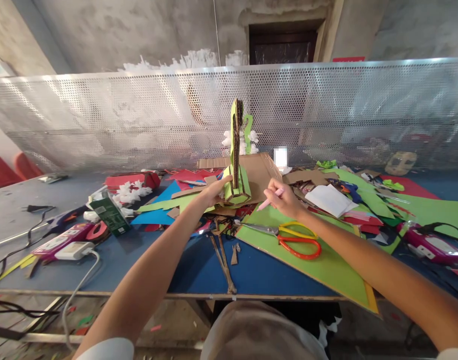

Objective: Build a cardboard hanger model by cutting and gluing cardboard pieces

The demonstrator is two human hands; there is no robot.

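My left hand [218,192] grips the lower left side of a green-and-brown cardboard model [237,150], which stands upright with a tall, narrow post on a box-like base. My right hand [283,200] is closed around a pink pen [268,201], its tip pointing down and left, a little apart from the model. Under my right forearm lies a green board [326,255] with a yellow edge. Scissors [296,239] with yellow and orange handles rest on it, blades toward the left.
Paper scraps in several colours and brown cardboard [261,172] cover the table's middle. A green box [110,214], a white charger [74,251] and cables sit at left. White paper [330,200] and a purple pack [433,243] lie at right. A perforated metal screen [138,115] closes the back.
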